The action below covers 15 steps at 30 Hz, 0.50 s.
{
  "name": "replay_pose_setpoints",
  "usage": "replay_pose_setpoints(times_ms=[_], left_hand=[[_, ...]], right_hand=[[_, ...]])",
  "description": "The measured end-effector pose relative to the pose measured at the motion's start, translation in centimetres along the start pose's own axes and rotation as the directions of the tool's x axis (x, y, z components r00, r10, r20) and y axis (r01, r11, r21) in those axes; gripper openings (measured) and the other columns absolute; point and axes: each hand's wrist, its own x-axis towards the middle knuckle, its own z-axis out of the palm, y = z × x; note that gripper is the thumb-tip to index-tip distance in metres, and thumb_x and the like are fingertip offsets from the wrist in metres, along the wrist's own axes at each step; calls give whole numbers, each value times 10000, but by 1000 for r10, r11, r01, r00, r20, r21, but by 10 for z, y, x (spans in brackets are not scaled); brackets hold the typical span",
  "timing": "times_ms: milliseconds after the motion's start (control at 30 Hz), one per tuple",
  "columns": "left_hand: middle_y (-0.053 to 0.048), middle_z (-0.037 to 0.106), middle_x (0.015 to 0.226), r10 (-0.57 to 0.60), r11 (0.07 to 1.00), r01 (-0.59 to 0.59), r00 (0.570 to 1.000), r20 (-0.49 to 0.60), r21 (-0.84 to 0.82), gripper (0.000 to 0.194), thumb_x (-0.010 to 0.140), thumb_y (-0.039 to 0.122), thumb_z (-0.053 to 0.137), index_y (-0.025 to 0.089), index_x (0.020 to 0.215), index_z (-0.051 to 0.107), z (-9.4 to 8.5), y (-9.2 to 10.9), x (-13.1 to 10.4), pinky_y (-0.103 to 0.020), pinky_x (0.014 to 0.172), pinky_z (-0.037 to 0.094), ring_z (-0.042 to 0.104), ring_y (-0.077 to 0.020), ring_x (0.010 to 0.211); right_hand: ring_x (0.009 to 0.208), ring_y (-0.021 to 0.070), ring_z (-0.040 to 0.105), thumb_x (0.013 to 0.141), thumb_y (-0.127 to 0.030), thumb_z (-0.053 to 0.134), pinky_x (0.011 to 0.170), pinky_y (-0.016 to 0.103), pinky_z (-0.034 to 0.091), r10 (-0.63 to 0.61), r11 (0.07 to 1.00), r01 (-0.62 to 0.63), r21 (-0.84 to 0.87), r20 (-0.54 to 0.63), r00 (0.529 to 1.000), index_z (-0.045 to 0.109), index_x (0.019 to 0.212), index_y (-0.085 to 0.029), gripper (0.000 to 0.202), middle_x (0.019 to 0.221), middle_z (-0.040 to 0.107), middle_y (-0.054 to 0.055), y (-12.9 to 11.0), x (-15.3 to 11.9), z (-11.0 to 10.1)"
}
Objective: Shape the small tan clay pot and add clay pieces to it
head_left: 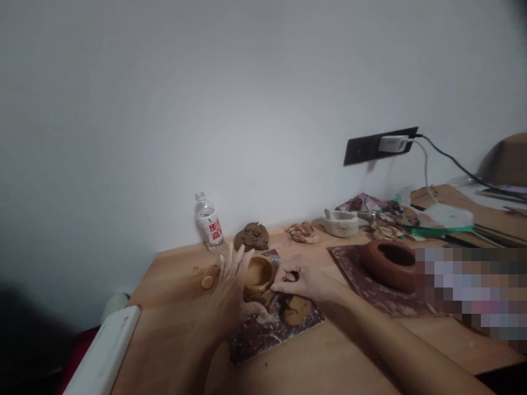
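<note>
A small yellow-brown clay bowl (260, 272) sits on a dark marbled board (263, 343). My left hand (233, 291) curves along the bowl's left side, its fingers stretched out and spread, with the thumb in front near the board. At the right rim is my right hand (302, 281), fingers curled and the thumb and forefinger pinched at the bowl's edge. A flat piece of the same clay (296, 310) lies on the board below my right hand. The bowl's outer left wall is mostly hidden by my left hand.
Behind stand a water bottle (211, 226) and a lump of brown clay (251, 237). Clay scraps (302, 232) and a pale bowl (341, 224) are along the wall. A reddish-brown ring-shaped clay pot (389, 266) rests on another board (349, 274) at right. A white power strip-like box (105, 351) lies left.
</note>
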Motion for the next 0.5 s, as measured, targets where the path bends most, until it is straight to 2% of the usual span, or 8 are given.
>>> replay_pose_setpoints(times_ms=[133, 300, 400, 500], left_hand=[[-188, 264, 1546, -3, 1000, 4, 999, -50, 17, 975, 647, 238, 774, 191, 1457, 233, -1, 2, 2, -614, 1131, 100, 47, -337, 1452], [-181, 272, 1544, -10, 999, 10, 1000, -22, -37, 1085, 574, 266, 810, 242, 1475, 207, -8, 3, 2, -641, 1114, 137, 65, -378, 1443], [-212, 234, 1550, 29, 999, -30, 1000, 10, 32, 1140, 530, 285, 831, 209, 1478, 201, -8, -1, 0, -651, 1111, 120, 58, -405, 1436], [-214, 215, 1556, 65, 992, -65, 998, 10, 110, 1109, 580, 263, 804, 189, 1487, 171, -1, -4, -2, -634, 1120, 112, 51, -395, 1439]], right_hand=[[528, 85, 331, 815, -427, 625, 491, 229, 266, 7, 999, -8, -31, -17, 1000, 544, 601, -164, 348, 563, 365, -57, -1, 0, 1], [524, 85, 325, 804, -451, 637, 491, 228, 261, 27, 999, -27, 28, -3, 1000, 551, 606, -165, 358, 556, 367, -59, -7, 0, -4], [513, 80, 320, 765, -456, 681, 484, 224, 256, 12, 999, -14, 34, 59, 998, 580, 591, -160, 359, 549, 352, -66, -4, 0, -6], [512, 83, 341, 762, -449, 691, 484, 222, 274, -18, 1000, 20, -15, 109, 994, 615, 596, -159, 343, 548, 383, -58, 2, 0, -5]])
